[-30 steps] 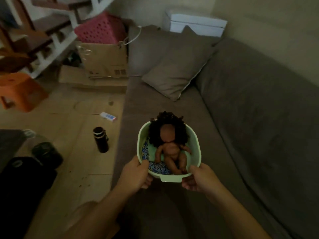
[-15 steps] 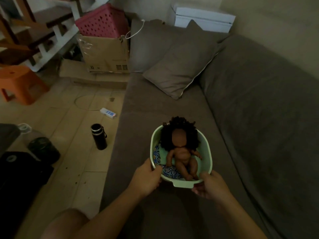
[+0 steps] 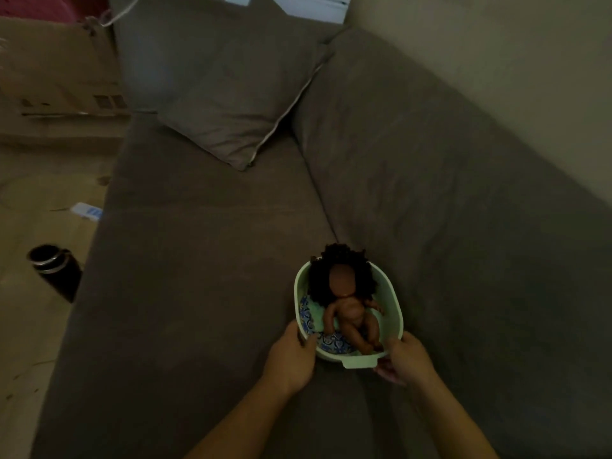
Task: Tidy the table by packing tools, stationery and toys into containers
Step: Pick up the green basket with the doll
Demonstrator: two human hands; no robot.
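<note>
A pale green plastic tub [image 3: 391, 299] is down at the sofa seat near the backrest; whether it rests on the seat I cannot tell. Inside lies a brown doll [image 3: 349, 311] with curly black hair, on its back over a blue patterned cloth [image 3: 326, 341]. My left hand [image 3: 291, 357] grips the tub's near left rim. On the near right rim, beside the small handle tab, my right hand [image 3: 405, 361] holds the tub. Both sets of fingers curl around the tub's edge.
The grey-brown sofa [image 3: 198, 260] fills most of the view, with a cushion [image 3: 238, 104] at its far end. On the floor to the left stand a dark bottle [image 3: 56, 271], a white power strip [image 3: 86, 211] and a cardboard box [image 3: 56, 64].
The tub with the doll has moved right and farther over the sofa seat, toward the backrest. Both hands kept their hold on it. The camera turned right, so less floor shows.
</note>
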